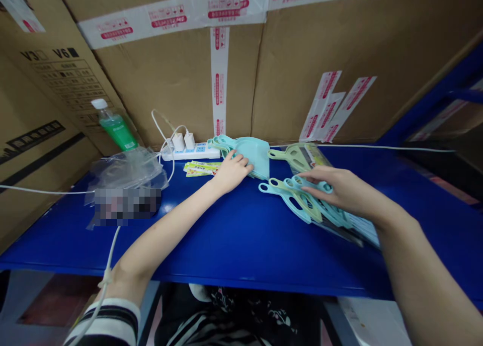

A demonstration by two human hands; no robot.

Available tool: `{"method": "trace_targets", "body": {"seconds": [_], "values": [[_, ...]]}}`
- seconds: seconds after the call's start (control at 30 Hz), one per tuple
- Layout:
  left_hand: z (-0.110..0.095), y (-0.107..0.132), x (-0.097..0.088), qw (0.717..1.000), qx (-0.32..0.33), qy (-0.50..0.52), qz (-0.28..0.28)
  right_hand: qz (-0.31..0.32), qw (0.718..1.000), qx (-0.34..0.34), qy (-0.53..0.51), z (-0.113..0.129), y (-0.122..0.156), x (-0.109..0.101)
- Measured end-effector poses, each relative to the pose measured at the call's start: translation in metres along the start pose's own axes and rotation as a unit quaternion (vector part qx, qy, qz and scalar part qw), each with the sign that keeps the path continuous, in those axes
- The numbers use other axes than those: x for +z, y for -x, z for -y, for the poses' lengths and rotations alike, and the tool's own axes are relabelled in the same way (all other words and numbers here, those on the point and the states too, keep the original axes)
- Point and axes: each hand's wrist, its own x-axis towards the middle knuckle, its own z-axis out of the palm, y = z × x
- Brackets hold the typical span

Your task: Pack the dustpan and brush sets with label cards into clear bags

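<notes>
A green bottle (115, 124) and crinkled clear bags (128, 172) sit left on the glossy blue shelf (241, 245), beside a white power strip (192, 151). The left hand (231, 172) rests loosely spread, holding nothing, on a stack of smooth pale-blue plastic dustpans (258, 155) near the shelf's back. The right hand (339, 187) lies flat, fingers extended, on green and blue looped-handle scoops (302, 207) just right of centre.

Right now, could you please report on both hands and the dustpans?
Left hand flat on teal dustpan stack. Right hand flat on bagged dustpans, at the handles. Leaflets and power strip lie left of the stack.
</notes>
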Motion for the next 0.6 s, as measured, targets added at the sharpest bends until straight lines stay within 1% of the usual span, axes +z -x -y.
{"method": "trace_targets", "body": {"seconds": [0.2, 0.33, 0.43, 0.6], "values": [[0.000, -0.007, -0.003, 0.999, 0.018, -0.024, -0.009, -0.017, 0.994, -0.102, 0.043, 0.011, -0.007, 0.017], [0.000, -0.005, -0.005, 0.998, 0.038, -0.044, -0.029, -0.031, 0.986, -0.138, 0.093, 0.019, -0.011, 0.026], [0.001, 0.001, -0.009, 0.996, 0.056, -0.060, -0.044, -0.043, 0.979, -0.160, 0.119, 0.022, -0.011, 0.030], [0.003, 0.021, -0.021, 0.996, 0.056, -0.066, -0.036, -0.057, 0.971, -0.178, 0.146, 0.024, -0.011, 0.032]]}}
